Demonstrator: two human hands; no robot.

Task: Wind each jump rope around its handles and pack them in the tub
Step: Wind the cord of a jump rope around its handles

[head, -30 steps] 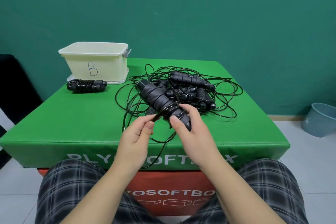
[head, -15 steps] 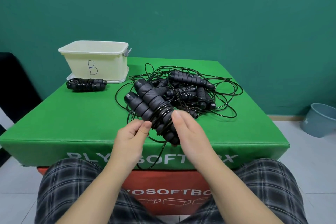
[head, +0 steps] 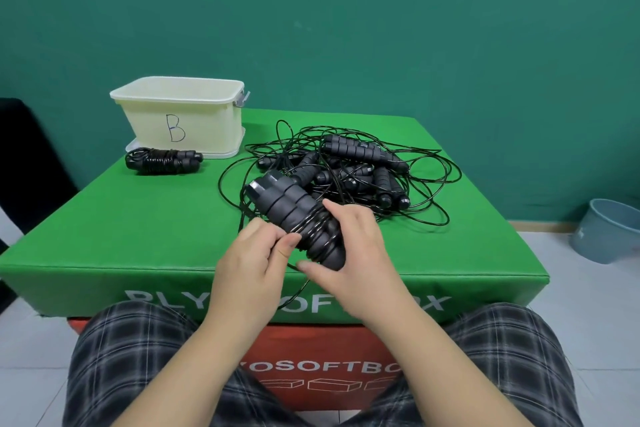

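Fingers of the right hand curl round paired black foam jump-rope handles; the left hand pinches their thin black cord beside them. Far left beyond, the cream plastic tub.

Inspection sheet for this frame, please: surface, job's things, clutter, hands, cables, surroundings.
Surface: green box, on a red one.
Job's things: tub at far left; wound rope in front of it, outside; handle pair part wound; rope pile tangled.
Clutter: nothing seen.
Hands: left hand pinches the cord; right hand grips the handle pair.
Cables: nothing seen but rope cords.
Surroundings: green wall, tiled floor, grey bucket at right.
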